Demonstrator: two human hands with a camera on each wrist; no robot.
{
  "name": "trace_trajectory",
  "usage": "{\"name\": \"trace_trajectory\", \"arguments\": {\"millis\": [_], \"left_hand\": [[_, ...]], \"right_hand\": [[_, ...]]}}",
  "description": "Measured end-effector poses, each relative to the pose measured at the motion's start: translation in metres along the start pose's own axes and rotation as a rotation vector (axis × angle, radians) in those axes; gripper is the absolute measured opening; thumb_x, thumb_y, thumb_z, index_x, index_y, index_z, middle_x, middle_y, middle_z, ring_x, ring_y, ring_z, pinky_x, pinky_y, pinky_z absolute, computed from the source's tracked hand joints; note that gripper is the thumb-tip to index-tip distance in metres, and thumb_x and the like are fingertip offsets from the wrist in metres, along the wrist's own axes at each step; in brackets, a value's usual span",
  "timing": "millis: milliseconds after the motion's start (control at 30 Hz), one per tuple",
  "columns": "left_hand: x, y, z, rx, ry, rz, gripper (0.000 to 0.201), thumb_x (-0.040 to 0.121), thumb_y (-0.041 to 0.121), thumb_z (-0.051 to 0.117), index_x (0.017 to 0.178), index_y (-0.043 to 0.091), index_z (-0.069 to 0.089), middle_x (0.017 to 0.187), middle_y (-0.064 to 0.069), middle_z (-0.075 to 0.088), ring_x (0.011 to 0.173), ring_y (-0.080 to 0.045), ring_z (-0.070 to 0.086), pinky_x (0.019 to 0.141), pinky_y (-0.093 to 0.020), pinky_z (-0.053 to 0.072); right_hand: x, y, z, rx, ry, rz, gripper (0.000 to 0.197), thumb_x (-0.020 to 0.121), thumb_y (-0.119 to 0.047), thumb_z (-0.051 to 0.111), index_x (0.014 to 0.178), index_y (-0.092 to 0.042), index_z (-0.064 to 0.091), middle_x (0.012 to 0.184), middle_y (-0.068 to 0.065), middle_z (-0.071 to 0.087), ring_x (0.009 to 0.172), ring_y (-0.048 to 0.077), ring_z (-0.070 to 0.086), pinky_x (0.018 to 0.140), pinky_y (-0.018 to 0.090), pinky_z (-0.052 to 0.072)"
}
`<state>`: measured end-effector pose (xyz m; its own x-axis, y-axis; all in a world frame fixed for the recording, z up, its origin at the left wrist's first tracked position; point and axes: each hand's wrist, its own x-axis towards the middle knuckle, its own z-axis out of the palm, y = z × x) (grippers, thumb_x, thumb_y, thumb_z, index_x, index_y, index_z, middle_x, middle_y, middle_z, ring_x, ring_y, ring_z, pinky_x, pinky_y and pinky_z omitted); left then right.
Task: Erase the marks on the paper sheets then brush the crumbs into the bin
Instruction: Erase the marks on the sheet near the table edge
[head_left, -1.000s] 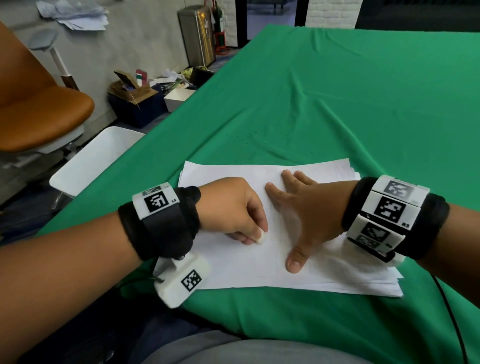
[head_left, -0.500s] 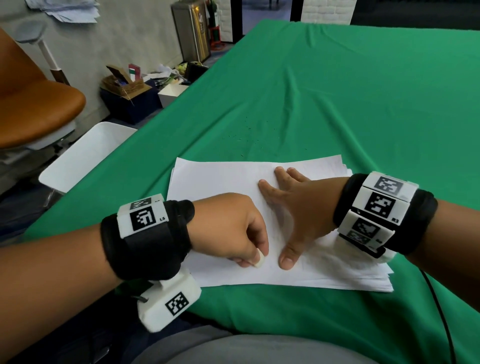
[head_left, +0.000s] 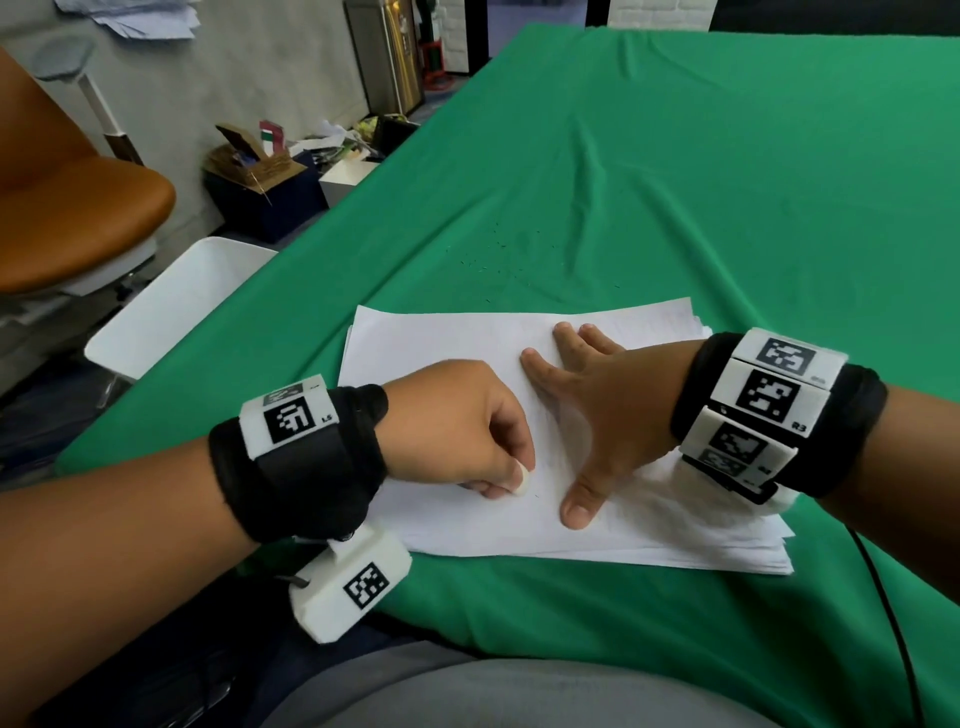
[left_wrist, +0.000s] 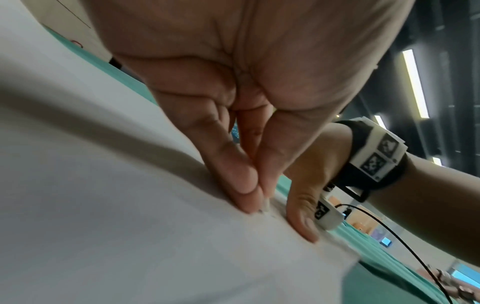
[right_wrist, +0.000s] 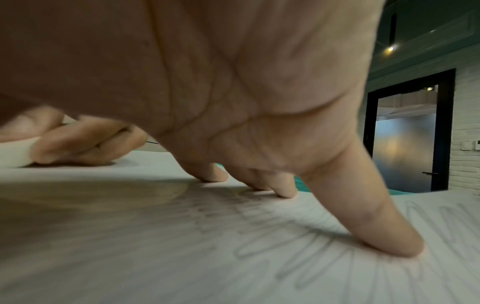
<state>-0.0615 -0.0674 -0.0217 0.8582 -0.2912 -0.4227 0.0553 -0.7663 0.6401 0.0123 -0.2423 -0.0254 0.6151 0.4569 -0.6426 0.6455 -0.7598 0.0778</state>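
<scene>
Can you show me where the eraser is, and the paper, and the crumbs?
eraser (head_left: 521, 484): head view, on the white tip poking out of the left hand (head_left: 457, 421).
paper (head_left: 415, 358): head view, on the bare top sheet.
crumbs (head_left: 506, 262): head view, on the dark specks on the green cloth.

The left hand (head_left: 457, 426) pulls back along the paper stack (head_left: 426, 353), away from the stack's far edge and toward its near edge. The white eraser (head_left: 521, 486), pinched in the fingertips, comes with it, now sitting level with the right hand's thumb tip rather than up beside the palm. The right hand (head_left: 597, 410) draws its thumb in a touch closer to the eraser, so the gap between the two narrows. A few dark crumbs now show on the sheet just beside the eraser.
</scene>
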Motion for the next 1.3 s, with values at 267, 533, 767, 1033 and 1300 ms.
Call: {"name": "trace_trajectory", "arguments": {"millis": [267,533,767,1033,1300], "left_hand": [[0.009,0.003,-0.007,0.000,0.009,-0.022,0.005,0.083,0.012,0.080,0.088,0.014,0.078,0.072,-0.003,0.077,0.076,-0.023,0.076,0.081,-0.034,0.063],[0.013,0.000,-0.006,-0.008,-0.007,-0.035,0.005,0.085,0.010,0.078,0.089,0.013,0.077,0.071,-0.004,0.077,0.069,-0.020,0.074,0.075,-0.031,0.063],[0.035,-0.003,-0.024,-0.111,0.031,-0.123,0.006,0.084,0.005,0.080,0.089,0.006,0.076,0.076,-0.014,0.077,0.067,-0.016,0.071,0.077,-0.033,0.062],[0.052,-0.008,-0.040,-0.121,0.152,-0.133,0.005,0.085,0.004,0.079,0.090,0.005,0.075,0.081,-0.016,0.077,0.079,-0.024,0.077,0.082,-0.039,0.064],[0.021,-0.007,-0.015,-0.106,-0.067,-0.107,0.007,0.085,0.006,0.080,0.091,0.007,0.076,0.077,-0.013,0.077,0.068,-0.015,0.071,0.072,-0.028,0.062]], "right_hand": [[0.000,0.000,0.001,0.000,-0.004,-0.011,0.165,0.044,-0.090,0.077,0.155,-0.033,-0.031,0.165,0.009,-0.033,0.155,0.033,-0.021,0.123,0.065,0.017],[0.001,0.001,0.001,-0.007,-0.005,-0.011,0.165,0.044,-0.091,0.076,0.155,-0.033,-0.031,0.165,0.010,-0.033,0.155,0.033,-0.021,0.123,0.065,0.017],[0.001,0.001,0.001,0.007,-0.004,-0.018,0.165,0.044,-0.091,0.076,0.155,-0.032,-0.031,0.165,0.009,-0.032,0.156,0.032,-0.021,0.123,0.064,0.016],[0.005,0.003,0.003,0.008,-0.003,-0.023,0.166,0.042,-0.094,0.074,0.154,-0.033,-0.032,0.165,0.009,-0.032,0.156,0.033,-0.021,0.123,0.065,0.015],[0.004,0.003,0.004,0.006,0.007,-0.026,0.167,0.041,-0.093,0.075,0.155,-0.032,-0.031,0.165,0.008,-0.033,0.155,0.033,-0.021,0.124,0.063,0.015]]}}
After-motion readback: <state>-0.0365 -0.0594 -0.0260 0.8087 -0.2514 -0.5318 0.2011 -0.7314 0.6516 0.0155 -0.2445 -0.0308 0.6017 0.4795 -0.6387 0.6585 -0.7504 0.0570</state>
